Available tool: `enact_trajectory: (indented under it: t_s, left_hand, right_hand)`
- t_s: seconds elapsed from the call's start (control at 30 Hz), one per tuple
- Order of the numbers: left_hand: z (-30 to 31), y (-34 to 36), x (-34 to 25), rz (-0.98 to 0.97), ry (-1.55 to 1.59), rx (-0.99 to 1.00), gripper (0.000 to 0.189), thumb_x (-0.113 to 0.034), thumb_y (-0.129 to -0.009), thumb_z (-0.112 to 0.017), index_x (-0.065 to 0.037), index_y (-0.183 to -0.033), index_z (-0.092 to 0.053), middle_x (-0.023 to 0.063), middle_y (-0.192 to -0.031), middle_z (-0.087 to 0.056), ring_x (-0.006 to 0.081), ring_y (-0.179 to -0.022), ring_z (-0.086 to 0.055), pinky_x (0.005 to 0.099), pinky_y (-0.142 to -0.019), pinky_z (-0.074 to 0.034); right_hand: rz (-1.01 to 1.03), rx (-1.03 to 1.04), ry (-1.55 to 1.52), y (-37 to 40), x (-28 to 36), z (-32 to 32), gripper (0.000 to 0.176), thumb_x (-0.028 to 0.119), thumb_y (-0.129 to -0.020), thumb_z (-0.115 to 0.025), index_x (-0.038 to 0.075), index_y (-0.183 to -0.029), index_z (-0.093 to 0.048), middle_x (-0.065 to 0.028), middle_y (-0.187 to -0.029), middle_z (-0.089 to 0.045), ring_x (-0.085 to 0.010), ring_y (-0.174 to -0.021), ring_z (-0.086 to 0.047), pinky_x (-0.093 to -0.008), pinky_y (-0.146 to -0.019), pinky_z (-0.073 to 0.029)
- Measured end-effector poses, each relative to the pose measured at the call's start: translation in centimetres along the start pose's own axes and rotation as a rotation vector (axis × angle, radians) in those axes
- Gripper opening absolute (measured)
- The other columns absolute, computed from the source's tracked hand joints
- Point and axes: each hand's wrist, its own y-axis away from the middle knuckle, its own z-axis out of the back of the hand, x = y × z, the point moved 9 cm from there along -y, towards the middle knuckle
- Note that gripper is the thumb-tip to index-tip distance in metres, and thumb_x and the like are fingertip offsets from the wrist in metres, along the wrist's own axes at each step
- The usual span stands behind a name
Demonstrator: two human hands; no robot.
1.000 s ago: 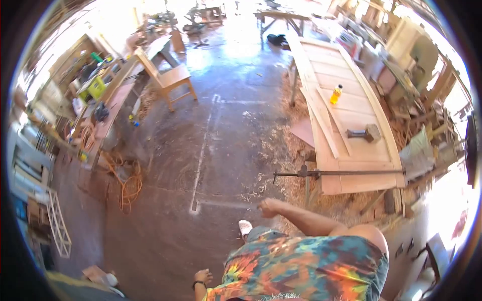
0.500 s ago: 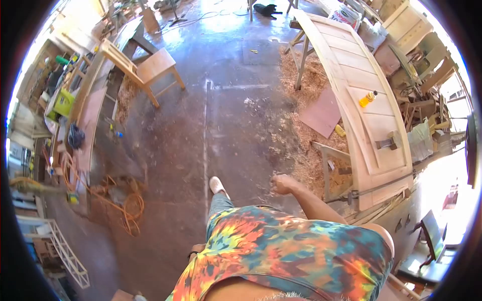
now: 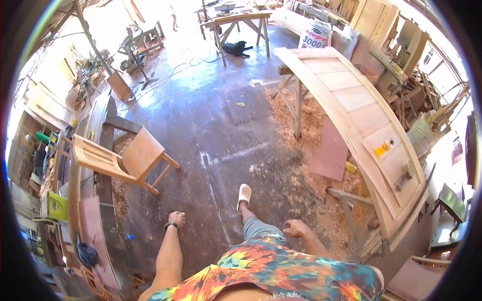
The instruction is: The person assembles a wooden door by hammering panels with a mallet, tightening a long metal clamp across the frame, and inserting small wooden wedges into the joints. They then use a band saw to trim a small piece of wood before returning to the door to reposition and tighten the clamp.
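Observation:
I am walking across a workshop floor in a tie-dye shirt, one foot in a white sandal (image 3: 244, 193) stepping forward. My left hand (image 3: 175, 219), with a dark wristband, swings at my side with fingers curled and holds nothing. My right hand (image 3: 296, 229) is loosely curled near my hip and also holds nothing. A wooden chair (image 3: 123, 159) stands ahead to my left. A large wooden door panel (image 3: 351, 105) lies on trestles to my right, with a yellow bottle (image 3: 383, 148) on it.
Sawdust (image 3: 321, 200) covers the floor under the panel. A long workbench (image 3: 93, 165) with tools runs along the left. A wooden trestle table (image 3: 236, 22) and a black dog (image 3: 236, 48) are farther ahead. A white sack (image 3: 315, 36) stands beyond the panel.
I have walked forward and turned; the view now looks down the workshop. My left arm swung forward into view, my right arm dropped back, and the panel shifted right.

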Motion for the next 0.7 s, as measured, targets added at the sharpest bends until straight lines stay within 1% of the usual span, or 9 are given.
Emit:
enact_trajectory:
  t_s: [0.13, 0.17, 0.23, 0.3, 0.33, 0.4, 0.43, 0.6, 0.7]
  left_hand:
    - [-4.6, -8.7, -11.5, 0.012, 0.122, 0.135, 0.013, -0.013, -0.087, -0.06, -0.001, -0.085, -0.062, 0.0057, -0.064, -0.055, 0.0156, -0.051, -0.053, 0.0311, -0.042, -0.041]
    - [-5.5, -9.7, -13.0, 0.061, -0.017, 0.247, 0.017, -0.017, -0.087, -0.061, 0.0, -0.084, -0.064, 0.0074, -0.066, -0.058, 0.0165, -0.052, -0.055, 0.0327, -0.045, -0.043]
    - [-6.8, -13.5, -15.7, 0.108, -0.139, 0.369, 0.022, -0.021, -0.087, -0.061, 0.0, -0.084, -0.065, 0.0092, -0.069, -0.06, 0.0175, -0.054, -0.057, 0.0342, -0.047, -0.046]
    - [-9.0, -16.9, -19.8, -0.665, -1.14, 0.43, 0.03, -0.029, -0.09, -0.061, 0.0, -0.095, -0.067, 0.0069, -0.075, -0.068, 0.0158, -0.061, -0.063, 0.0307, -0.059, -0.052]
    - [-9.3, -17.0, -22.4, -0.663, -1.128, 0.436, 0.03, -0.029, -0.09, -0.061, 0.0, -0.095, -0.067, 0.0069, -0.075, -0.068, 0.0158, -0.061, -0.063, 0.0307, -0.059, -0.052]
    - [-5.8, -18.8, -25.1, 0.03, -0.581, 0.278, 0.029, -0.028, -0.089, -0.061, -0.001, -0.097, -0.068, 0.0068, -0.083, -0.069, 0.0184, -0.066, -0.065, 0.0334, -0.061, -0.052]
    - [-4.9, -22.3, -24.6, 0.075, -0.67, 0.312, 0.034, -0.029, -0.088, -0.06, -0.002, -0.108, -0.065, 0.0081, -0.096, -0.069, 0.0224, -0.08, -0.066, 0.0363, -0.068, -0.053]
    - [-1.8, -34.1, -27.3, 0.234, -0.729, 0.386, 0.023, -0.021, -0.089, -0.051, -0.006, -0.102, -0.062, 0.01, -0.088, -0.063, 0.0232, -0.079, -0.063, 0.0392, -0.071, -0.053]
    - [-1.3, -40.8, -33.5, 0.285, -0.678, 0.419, 0.019, -0.017, -0.09, -0.046, -0.008, -0.098, -0.061, 0.0111, -0.083, -0.06, 0.0237, -0.079, -0.061, 0.0409, -0.073, -0.053]
  right_hand:
    - [-0.02, 0.086, 0.175, -10.8, 6.1, 8.4, 0.048, 0.032, -0.078, -0.063, 0.007, -0.119, -0.062, -0.0171, -0.12, -0.061, -0.0343, -0.112, -0.058, -0.0402, -0.096, -0.046]
    - [-0.021, 0.197, 0.104, -14.9, 7.6, 9.9, 0.059, 0.044, -0.077, -0.068, 0.008, -0.123, -0.06, -0.0177, -0.119, -0.062, -0.034, -0.109, -0.059, -0.0405, -0.093, -0.047]
    - [0.079, -0.087, -0.084, -20.0, 11.6, 18.6, 0.054, 0.035, -0.077, -0.068, 0.007, -0.122, -0.06, -0.0203, -0.112, -0.064, -0.0329, -0.102, -0.064, -0.0389, -0.087, -0.05]
    - [0.15, -0.231, -0.144, -23.4, 17.0, 28.2, 0.05, 0.03, -0.078, -0.068, 0.005, -0.121, -0.06, -0.0205, -0.108, -0.065, -0.0311, -0.099, -0.065, -0.0374, -0.086, -0.051]
    - [0.16, -0.237, -0.138, -25.4, 19.1, 32.3, 0.049, 0.029, -0.079, -0.067, 0.004, -0.12, -0.06, -0.0201, -0.106, -0.066, -0.0314, -0.097, -0.065, -0.0374, -0.085, -0.051]
    - [0.167, -0.24, -0.127, -30.3, 21.8, 38.7, 0.047, 0.028, -0.079, -0.067, 0.004, -0.119, -0.06, -0.0198, -0.104, -0.066, -0.0316, -0.095, -0.066, -0.0373, -0.085, -0.051]
    - [0.184, -0.293, -0.114, -33.1, 22.9, 41.9, 0.046, 0.027, -0.079, -0.066, 0.004, -0.119, -0.06, -0.0197, -0.103, -0.067, -0.032, -0.095, -0.066, -0.0377, -0.084, -0.051]
    - [0.184, -0.389, -0.025, -47.8, 27.0, 51.5, 0.046, 0.027, -0.079, -0.066, 0.005, -0.119, -0.06, -0.0195, -0.104, -0.066, -0.033, -0.097, -0.064, -0.0393, -0.086, -0.051]
    - [0.048, -0.273, 0.042, -56.6, 26.6, 51.9, 0.048, 0.032, -0.081, -0.066, 0.006, -0.121, -0.06, -0.0187, -0.114, -0.064, -0.0328, -0.107, -0.061, -0.0402, -0.093, -0.048]
